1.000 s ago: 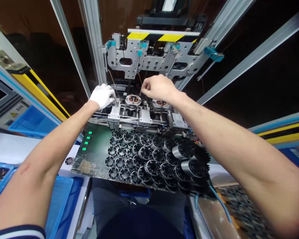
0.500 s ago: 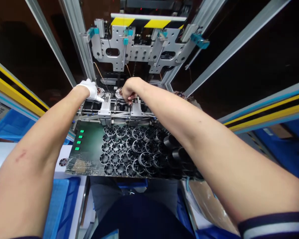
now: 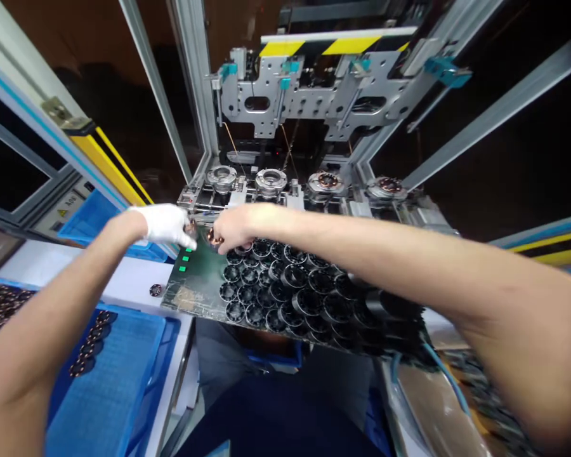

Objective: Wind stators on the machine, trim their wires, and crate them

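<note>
My left hand, in a white glove, is closed on a small copper-wound motor stator at the left end of the green board. Close to its right, my bare right hand grips another copper-wound stator by its edge. Both stators are partly covered by fingers and a little blurred. Behind my hands, a round metal fixture and a second round fixture show bare rings. Further right, one stator and another stator sit in their fixtures.
Stacked black ring-shaped housings cover much of the green board. A loose stator lies on the white table. Blue trays with stators stand at left. A metal plate with yellow-black striping hangs above the fixtures.
Both hands have come back from the two left fixtures toward the board's left end, each now with a stator. Those fixtures now show bare rings. The view has shifted left.
</note>
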{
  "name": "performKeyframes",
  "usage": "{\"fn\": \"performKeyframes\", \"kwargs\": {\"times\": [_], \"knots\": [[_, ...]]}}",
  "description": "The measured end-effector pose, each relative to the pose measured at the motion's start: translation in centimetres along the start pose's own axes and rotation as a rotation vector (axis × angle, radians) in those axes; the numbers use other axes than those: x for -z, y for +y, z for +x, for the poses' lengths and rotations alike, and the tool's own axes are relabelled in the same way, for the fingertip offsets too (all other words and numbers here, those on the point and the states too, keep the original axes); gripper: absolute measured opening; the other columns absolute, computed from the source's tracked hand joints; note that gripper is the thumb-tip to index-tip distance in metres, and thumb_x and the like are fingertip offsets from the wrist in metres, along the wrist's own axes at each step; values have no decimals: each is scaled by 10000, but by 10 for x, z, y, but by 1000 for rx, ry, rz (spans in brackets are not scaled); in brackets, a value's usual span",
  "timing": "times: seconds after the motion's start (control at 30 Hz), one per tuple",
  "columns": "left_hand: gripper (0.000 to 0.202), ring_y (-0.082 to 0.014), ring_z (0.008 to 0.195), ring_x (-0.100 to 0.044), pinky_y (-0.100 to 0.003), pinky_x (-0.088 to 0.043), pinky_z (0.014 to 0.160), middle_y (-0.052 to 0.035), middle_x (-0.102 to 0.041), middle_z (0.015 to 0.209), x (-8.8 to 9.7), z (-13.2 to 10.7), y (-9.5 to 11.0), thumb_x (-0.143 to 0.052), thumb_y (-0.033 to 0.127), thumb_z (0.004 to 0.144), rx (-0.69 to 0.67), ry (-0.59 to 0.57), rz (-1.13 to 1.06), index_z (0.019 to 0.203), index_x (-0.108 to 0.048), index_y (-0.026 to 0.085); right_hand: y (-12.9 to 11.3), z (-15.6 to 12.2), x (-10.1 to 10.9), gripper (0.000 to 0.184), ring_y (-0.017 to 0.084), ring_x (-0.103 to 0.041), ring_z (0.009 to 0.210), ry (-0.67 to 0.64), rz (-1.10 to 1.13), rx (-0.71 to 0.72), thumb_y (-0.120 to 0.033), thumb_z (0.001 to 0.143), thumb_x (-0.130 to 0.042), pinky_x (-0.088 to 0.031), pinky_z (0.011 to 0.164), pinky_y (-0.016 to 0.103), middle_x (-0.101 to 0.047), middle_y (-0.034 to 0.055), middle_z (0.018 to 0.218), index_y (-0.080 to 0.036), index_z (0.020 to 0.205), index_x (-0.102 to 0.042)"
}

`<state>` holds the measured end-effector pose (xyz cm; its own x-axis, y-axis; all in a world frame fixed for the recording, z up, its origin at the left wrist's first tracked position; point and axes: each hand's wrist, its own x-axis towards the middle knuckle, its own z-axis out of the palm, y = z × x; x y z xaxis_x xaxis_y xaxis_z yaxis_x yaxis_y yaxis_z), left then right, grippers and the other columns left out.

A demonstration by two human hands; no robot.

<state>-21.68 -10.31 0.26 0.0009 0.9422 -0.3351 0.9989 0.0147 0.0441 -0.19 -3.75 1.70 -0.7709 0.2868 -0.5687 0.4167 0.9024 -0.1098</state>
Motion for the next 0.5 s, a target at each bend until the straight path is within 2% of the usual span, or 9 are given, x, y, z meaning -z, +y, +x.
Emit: {"fn": "performKeyframes", "kwargs": {"times": [0.1, 0.17, 0.23, 0.37, 0.5], "knots": [[367, -237, 1028, -791, -456, -671, 1007, -62, -820, 1107, -53, -33, 8, -861, 509, 1035, 20, -258, 101, 1074, -798, 150, -33, 44, -29, 339, 272, -778, 1207, -37, -83, -16, -436, 1116, -797, -685, 1062, 505, -777, 108, 1390, -190, 1348, -769], [361, -261, 1123, -790, -484, -680, 1030, -88, -803, 1221, -75, -42, 11, -793, 495, 1094, 34, -318, 131, 1198, -781, 149, -41, 64, -42, 359, 291, -756, 1271, -26, -108, -32, -423, 1120, -791, -678, 1085, 512, -741, 116, 1474, -207, 1404, -752], [380, -278, 1169, -783, -490, -679, 1051, -95, -795, 1276, -89, -40, 13, -795, 503, 1090, 36, -337, 134, 1244, -781, 156, -44, 74, -48, 383, 293, -757, 1275, 5, -107, -46, -425, 1116, -797, -681, 1074, 505, -737, 117, 1475, -215, 1431, -740], [377, -283, 1222, -774, -513, -667, 1090, -111, -788, 1329, -104, -14, 15, -807, 487, 1084, 54, -302, 105, 1284, -778, 169, -37, 66, -46, 401, 286, -768, 1244, 71, -106, -64, -432, 1112, -803, -689, 1053, 499, -745, 122, 1449, -198, 1431, -735], [380, -307, 1297, -753, -541, -655, 1129, -125, -764, 1411, -116, 16, 11, -825, 438, 1074, 55, -195, 74, 1335, -768, 167, -10, 21, -31, 329, 290, -784, 1239, 143, -120, -34, -422, 1140, -744, -663, 1097, 526, -802, 117, 1380, -208, 1387, -788]]}}
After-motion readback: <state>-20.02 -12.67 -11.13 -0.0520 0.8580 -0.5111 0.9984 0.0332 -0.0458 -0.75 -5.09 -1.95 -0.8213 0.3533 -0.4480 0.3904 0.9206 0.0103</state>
